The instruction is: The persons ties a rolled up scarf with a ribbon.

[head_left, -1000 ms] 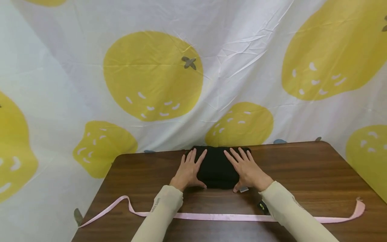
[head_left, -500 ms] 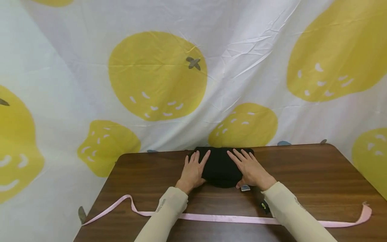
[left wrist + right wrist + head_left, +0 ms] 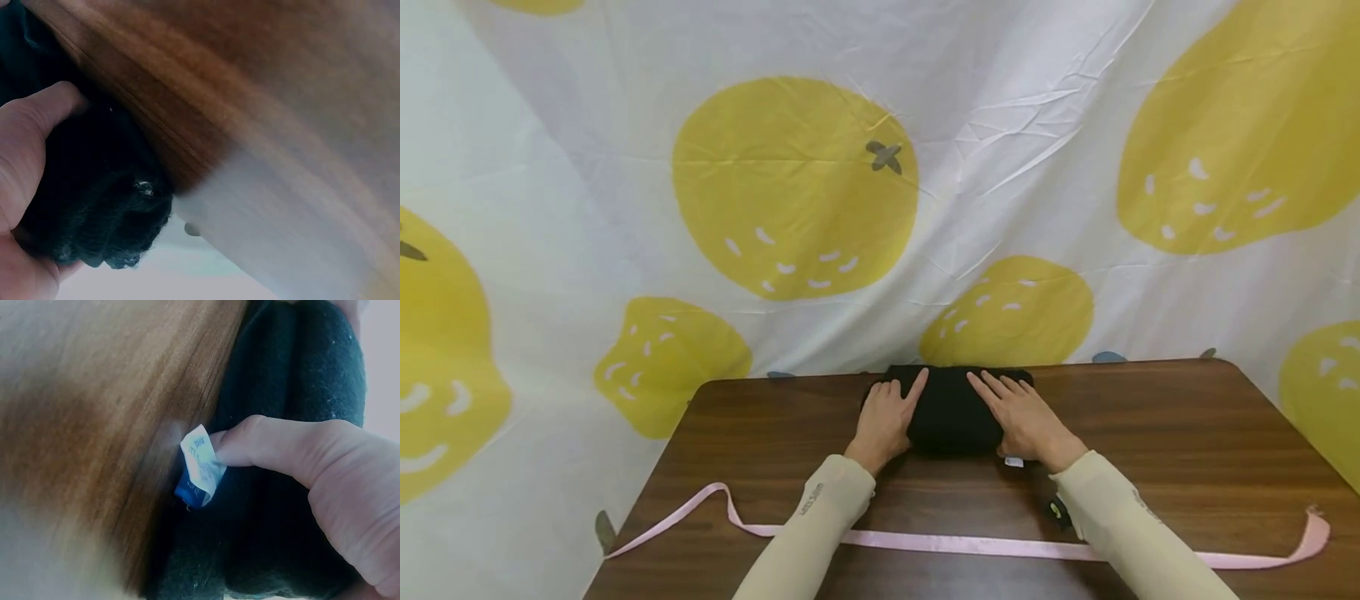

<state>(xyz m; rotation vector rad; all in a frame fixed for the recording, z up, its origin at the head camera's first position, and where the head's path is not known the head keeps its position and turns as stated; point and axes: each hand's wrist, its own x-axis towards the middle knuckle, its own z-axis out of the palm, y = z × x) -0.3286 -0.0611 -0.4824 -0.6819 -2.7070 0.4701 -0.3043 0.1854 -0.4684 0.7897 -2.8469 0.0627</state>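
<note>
A folded, thick bundle of black cloth (image 3: 957,417) lies at the far edge of the table. My left hand (image 3: 882,423) grips its left end, index finger along the top. In the left wrist view the thumb (image 3: 53,106) presses the near side of the fuzzy cloth (image 3: 100,181). At the right end my right hand (image 3: 1030,423) holds the bundle, fingers spread over the top. The right wrist view shows that thumb (image 3: 275,440) on the cloth's rolled front, touching a white and blue label (image 3: 203,464). Most of the other fingers are hidden in the wrist views.
A long pink ribbon (image 3: 955,543) stretches across the brown wooden table (image 3: 1150,442) in front of the hands. Near the right sleeve lies a small black object (image 3: 1058,511) with a yellow-green mark. A white curtain with yellow fruit (image 3: 797,192) hangs behind the table.
The near edge of the black cloth has drawn back away from me, so the bundle looks shorter front to back. The left fingers have curled more; both thumbs moved in against the cloth.
</note>
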